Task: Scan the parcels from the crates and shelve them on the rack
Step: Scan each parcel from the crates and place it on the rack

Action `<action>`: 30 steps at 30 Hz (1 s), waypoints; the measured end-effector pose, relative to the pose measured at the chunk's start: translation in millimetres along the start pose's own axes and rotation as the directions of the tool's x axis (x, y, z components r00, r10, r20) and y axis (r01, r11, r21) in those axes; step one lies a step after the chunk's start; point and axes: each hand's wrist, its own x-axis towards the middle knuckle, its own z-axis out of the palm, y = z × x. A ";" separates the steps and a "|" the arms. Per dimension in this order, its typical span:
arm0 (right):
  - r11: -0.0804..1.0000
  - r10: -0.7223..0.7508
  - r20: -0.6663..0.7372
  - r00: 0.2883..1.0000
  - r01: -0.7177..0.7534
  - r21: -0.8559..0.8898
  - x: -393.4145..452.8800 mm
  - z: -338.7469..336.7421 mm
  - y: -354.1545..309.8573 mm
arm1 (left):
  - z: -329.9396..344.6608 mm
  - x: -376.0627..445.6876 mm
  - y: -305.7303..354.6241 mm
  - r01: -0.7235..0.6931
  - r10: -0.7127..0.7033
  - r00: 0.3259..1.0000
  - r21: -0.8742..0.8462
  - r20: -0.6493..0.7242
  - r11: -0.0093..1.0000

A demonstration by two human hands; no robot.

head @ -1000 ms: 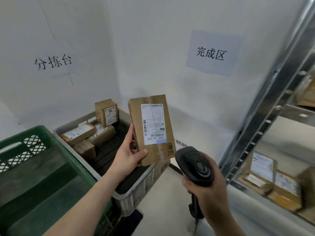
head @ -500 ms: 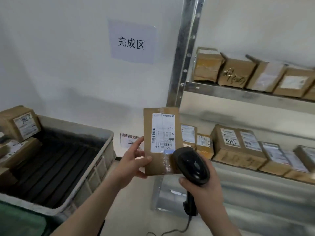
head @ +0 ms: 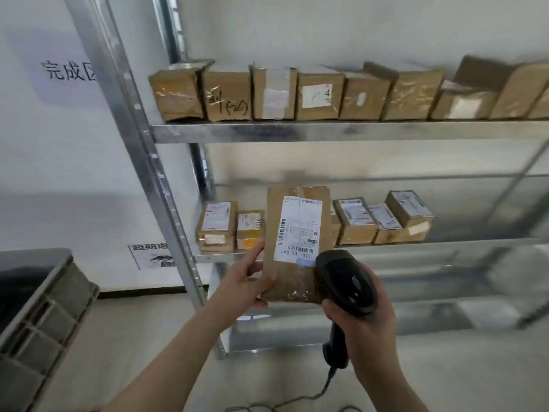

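Left hand [head: 242,281]: grips cardboard parcel [head: 297,245] upright (label facing near).
Right hand [head: 368,325]: holds barcode scanner [head: 344,289], just right of parcel.

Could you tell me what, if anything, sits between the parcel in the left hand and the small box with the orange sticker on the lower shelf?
In the head view nothing lies between them: the held parcel overlaps the orange-sticker box, hiding its right edge.
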 end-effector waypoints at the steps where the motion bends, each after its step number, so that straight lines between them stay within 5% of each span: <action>1: 1.000 0.001 -0.018 1.000 -0.001 0.007 4.8 -17.6 1.8 | 18.5 4.0 2.8 -0.004 0.003 1.000 0.015 0.015 1.000; 12: 0.998 0.025 -0.104 0.994 -0.019 0.067 57.1 -181.1 14.8 | 192.3 47.4 24.8 -0.020 0.014 0.992 0.048 0.123 0.999; 30: 0.998 0.055 -0.414 0.908 -0.066 -0.013 167.3 -271.5 24.7 | 325.3 189.3 45.1 -0.157 0.138 0.881 0.005 0.452 0.988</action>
